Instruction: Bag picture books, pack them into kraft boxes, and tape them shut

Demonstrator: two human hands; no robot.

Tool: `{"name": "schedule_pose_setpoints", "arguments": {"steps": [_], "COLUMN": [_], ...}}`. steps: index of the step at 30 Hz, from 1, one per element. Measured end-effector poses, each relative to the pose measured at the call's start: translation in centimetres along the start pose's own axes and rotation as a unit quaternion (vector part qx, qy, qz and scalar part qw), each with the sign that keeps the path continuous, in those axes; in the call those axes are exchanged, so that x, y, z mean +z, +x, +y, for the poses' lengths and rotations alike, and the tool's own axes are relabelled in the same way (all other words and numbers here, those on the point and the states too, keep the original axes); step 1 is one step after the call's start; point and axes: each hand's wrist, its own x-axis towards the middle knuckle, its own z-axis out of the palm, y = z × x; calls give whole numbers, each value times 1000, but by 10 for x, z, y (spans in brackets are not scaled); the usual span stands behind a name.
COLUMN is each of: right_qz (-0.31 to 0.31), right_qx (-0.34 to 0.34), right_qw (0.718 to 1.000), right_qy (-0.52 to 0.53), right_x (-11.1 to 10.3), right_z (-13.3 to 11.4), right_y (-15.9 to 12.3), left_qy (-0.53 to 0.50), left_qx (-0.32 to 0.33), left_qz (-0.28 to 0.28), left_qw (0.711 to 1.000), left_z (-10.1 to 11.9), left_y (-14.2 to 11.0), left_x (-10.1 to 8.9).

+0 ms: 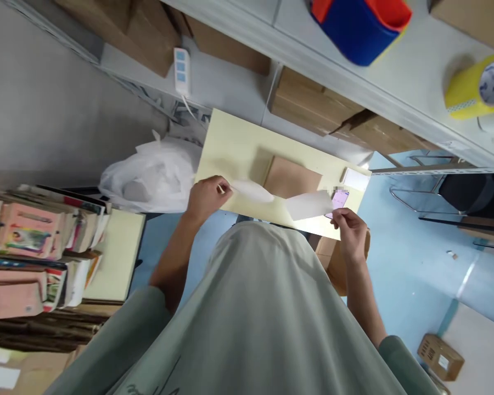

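Two white paper pieces are held over a pale yellow table (pixel 234 144), in front of the grey-green shirt (pixel 263 307). The left paper piece (pixel 253 191) is pinched at its left end by the left hand (pixel 209 198); thumb and fingertips are closed together there, with only a small loop of space left behind the tips. Its long axis is laid roughly left to right, free end pointed right and slightly downward in view. The right paper piece (pixel 309 205) is gripped at its right end, near the lower corner, by the right hand (pixel 349 229), thumb and index finger pressed together. Its long axis is also run left to right, free end pointed left, tilted slightly down. A narrow gap is seen between the two free ends; whether they are joined cannot be told.

A brown cardboard piece (pixel 292 176) is placed on the table just behind the papers. A phone (pixel 340 201), pink screen lit, is partly covered by the right paper piece; screen text too small to be read. Print is carried by the yellow tape roll (pixel 463 90) core, illegible. Dark lettering and a white label are seen on a carton (pixel 440 357) at lower right, not readable. Books (pixel 29 230) are stacked at left, cover titles blurred.
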Motion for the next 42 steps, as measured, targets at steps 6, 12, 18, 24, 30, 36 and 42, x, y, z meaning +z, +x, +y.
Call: {"name": "schedule_pose_setpoints", "arguments": {"steps": [6, 12, 18, 24, 30, 36, 42], "right_qz": [10, -3, 11, -4, -29, -58, -95], "right_qx": [-9, -49, -66, -64, -116, -197, -200], "right_qw": [999, 999, 998, 998, 991, 975, 974], "right_qy": [44, 10, 3, -3, -52, -84, -53], "right_x": [52, 85, 94, 105, 119, 126, 121], "right_z": [-23, -54, -66, -63, -62, -62, -41], "right_y": [-32, -46, -55, -55, -52, -55, -53], "left_qy": [98, 83, 50, -89, -337, -369, -448], "left_qx": [-147, -155, -124, -15, 129, 82, -2], "left_qz": [155, 211, 183, 168, -86, -119, -184], "left_qw": [972, 962, 974, 982, 929, 918, 875], "left_z": [-92, -146, -154, -86, 24, 80, 91], "left_y": [37, 87, 112, 95, 15, -32, -29], "left_x": [-114, -184, -189, -131, -42, -1, 16]}}
